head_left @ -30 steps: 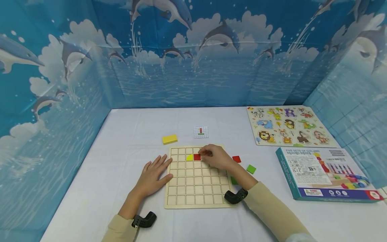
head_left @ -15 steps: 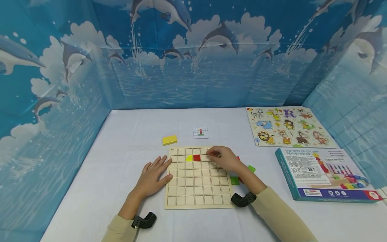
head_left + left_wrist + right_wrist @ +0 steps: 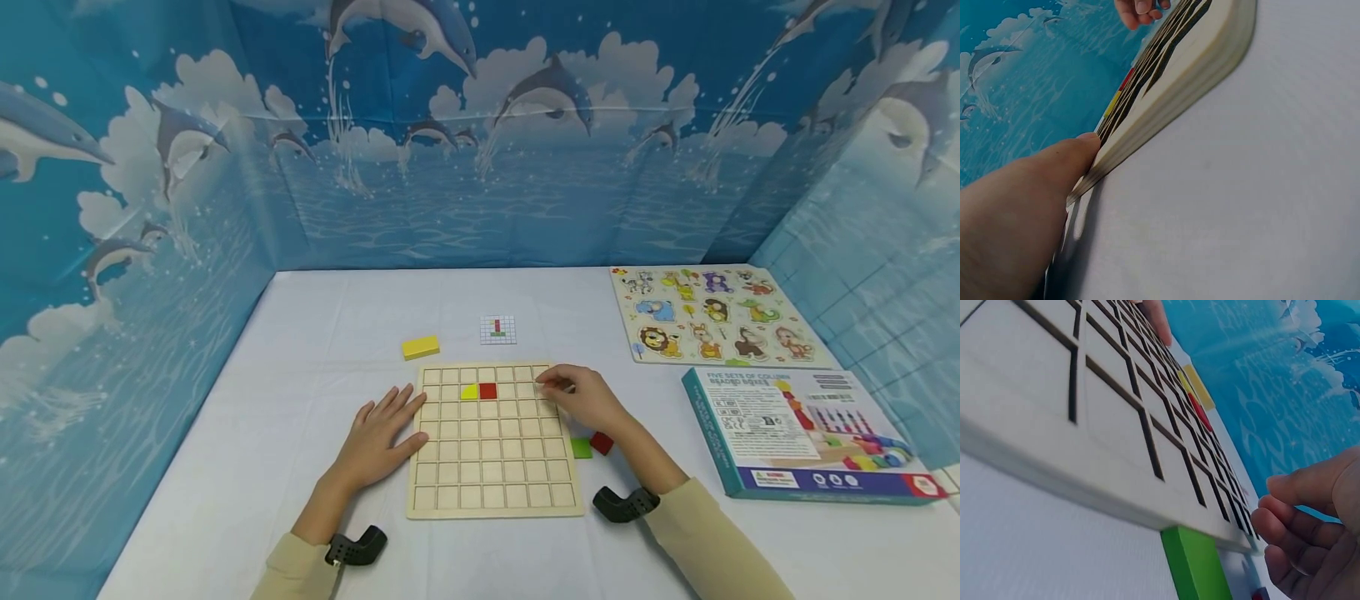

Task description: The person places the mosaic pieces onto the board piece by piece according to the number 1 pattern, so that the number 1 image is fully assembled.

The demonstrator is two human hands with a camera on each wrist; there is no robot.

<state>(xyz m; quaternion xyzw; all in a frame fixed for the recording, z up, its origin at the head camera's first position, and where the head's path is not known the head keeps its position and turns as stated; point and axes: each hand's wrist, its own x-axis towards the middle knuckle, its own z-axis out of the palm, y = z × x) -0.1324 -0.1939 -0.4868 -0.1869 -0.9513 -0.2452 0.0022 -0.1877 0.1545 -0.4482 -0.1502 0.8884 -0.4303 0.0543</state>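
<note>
A square wooden grid board (image 3: 491,475) lies on the white cloth. In its second row from the back sit a yellow tile (image 3: 469,392) with a slanted side and, beside it, a red square tile (image 3: 487,391). My left hand (image 3: 381,437) lies spread at the board's left side, fingertips and thumb at the edge. Over the board's back right corner hovers my right hand (image 3: 581,396), fingers loosely bent. The right wrist view shows nothing between its thumb and fingers. Below that hand, a green tile (image 3: 581,448) and a dark red tile (image 3: 602,442) lie by the board's right edge.
Behind the board are a yellow block (image 3: 421,347) and a small printed grid card (image 3: 498,330). To the right lie an animal puzzle board (image 3: 720,312) and a flat toy box (image 3: 810,433). A dolphin-print curtain (image 3: 450,208) encloses the table.
My right hand has moved right, away from the red square tile, toward the board's back right corner. The red tile stays in its cell. My left hand has not moved.
</note>
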